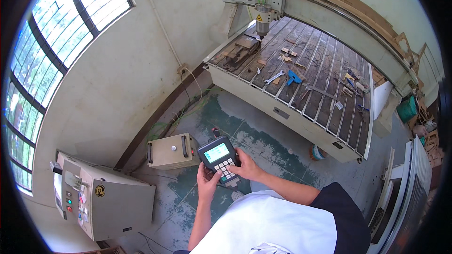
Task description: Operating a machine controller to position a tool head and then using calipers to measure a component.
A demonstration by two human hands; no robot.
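Between my two hands is a black handheld controller (217,156) with a lit screen at its top and light keys below. My left hand (207,181) wraps the lower left side, its thumb on or just over the lower keys. Around the right side, my right hand (248,166) grips the casing, with its thumb reaching in over the keypad. Which key, if any, is pressed I cannot tell. Past the controller stands a large CNC router, its spindle (262,20) hanging above a slotted bed (320,56).
On the bed lie a wrench (275,76), a blue tool (294,77), a machine vise (242,51) and scraps. A beige box with handles (170,151) sits on the floor. A control cabinet (123,197) stands at left, cables (176,117) run along the wall, and panels (400,193) lean at right.
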